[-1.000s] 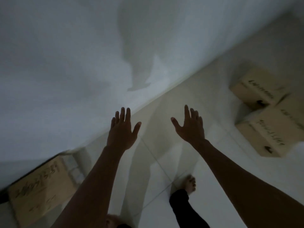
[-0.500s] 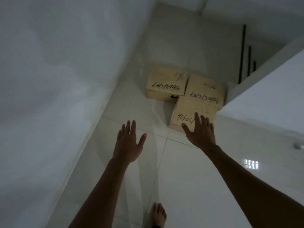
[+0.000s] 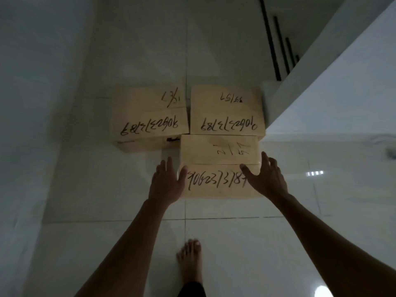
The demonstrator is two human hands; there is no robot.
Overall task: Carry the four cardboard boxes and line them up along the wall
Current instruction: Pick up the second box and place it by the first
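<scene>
Fingers of the left hand [image 3: 166, 184] and right hand [image 3: 266, 179] are spread wide, flanking the nearest cardboard box [image 3: 218, 166] and holding nothing. That box lies on the tiled floor [image 3: 235, 243], touching two more cardboard boxes [image 3: 150, 118] behind it.

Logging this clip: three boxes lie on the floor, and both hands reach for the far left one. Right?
Not quite. The head view shows the left hand and right hand at the sides of the nearest box, in front of the other two.
</scene>
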